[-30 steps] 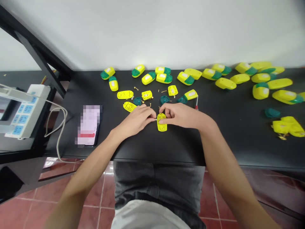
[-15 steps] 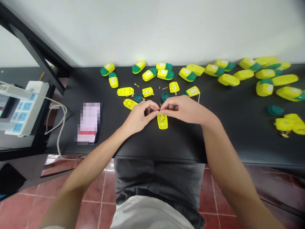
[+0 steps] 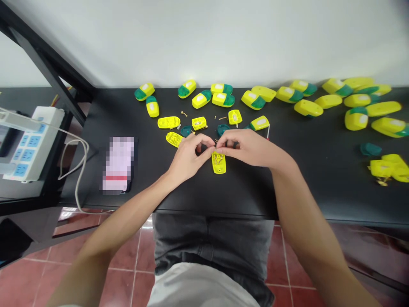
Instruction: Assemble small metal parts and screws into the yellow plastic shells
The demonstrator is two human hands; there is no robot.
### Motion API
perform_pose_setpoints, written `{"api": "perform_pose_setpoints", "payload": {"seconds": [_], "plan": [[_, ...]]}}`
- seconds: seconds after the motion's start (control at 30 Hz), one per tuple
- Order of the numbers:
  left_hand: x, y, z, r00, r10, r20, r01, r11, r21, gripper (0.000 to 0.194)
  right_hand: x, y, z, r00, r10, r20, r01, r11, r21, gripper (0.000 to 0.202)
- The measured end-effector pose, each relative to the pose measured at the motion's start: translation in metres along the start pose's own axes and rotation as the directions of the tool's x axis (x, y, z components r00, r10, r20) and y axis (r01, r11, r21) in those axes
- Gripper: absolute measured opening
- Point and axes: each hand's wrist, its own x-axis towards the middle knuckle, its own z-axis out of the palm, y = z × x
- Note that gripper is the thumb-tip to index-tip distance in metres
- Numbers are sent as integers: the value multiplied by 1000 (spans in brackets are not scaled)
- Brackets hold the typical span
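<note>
A yellow plastic half-shell [image 3: 219,165] lies open side up on the black table, with small metal parts inside it. Both hands meet over its far end. My left hand [image 3: 193,154] has its thumb and forefinger pinched there, and my right hand [image 3: 241,146] pinches right beside it. Whatever the fingertips hold is too small to make out. Just beyond the hands are a dark green cap [image 3: 223,129], a yellow inner piece [image 3: 234,117] and another yellow inner piece [image 3: 199,123]. An open yellow shell [image 3: 174,139] lies by my left knuckles.
Several closed yellow-and-green units [image 3: 223,99] stand along the wall and to the right. Loose yellow parts [image 3: 390,166] and a green cap [image 3: 370,149] lie at the far right. A phone [image 3: 119,164] and a white cable [image 3: 77,187] are at the left, near a power strip [image 3: 32,145].
The hands stay pinched together over the half-shell with hardly any movement. The whole view has shifted very slightly.
</note>
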Motion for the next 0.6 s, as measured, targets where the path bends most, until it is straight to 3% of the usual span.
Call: {"api": "perform_pose_setpoints", "payload": {"seconds": [0.13,0.3,0.6], "plan": [[0,-2,0,997,56,55,-60,996,64,9,1,9,-3,999,-46,16,47,998,-45,22],[-1,-2,-2,972,90,216,-139,965,223,39,2,20,-6,996,-82,45,86,993,-78,26],[-1,-1,-2,960,66,271,-138,956,258,27,1,21,-6,992,-72,102,81,993,-82,27]]}}
